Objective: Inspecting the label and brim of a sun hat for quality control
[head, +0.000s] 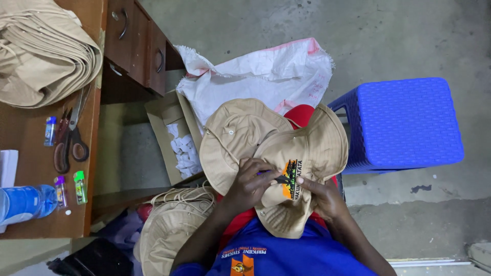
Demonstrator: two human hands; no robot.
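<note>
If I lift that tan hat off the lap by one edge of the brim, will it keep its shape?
Probably not. The tan hat looks like soft cloth: its brim already curls and folds between the left hand and right hand, so it would likely droop. It seems light for its size, and not slippery or fragile.
</note>
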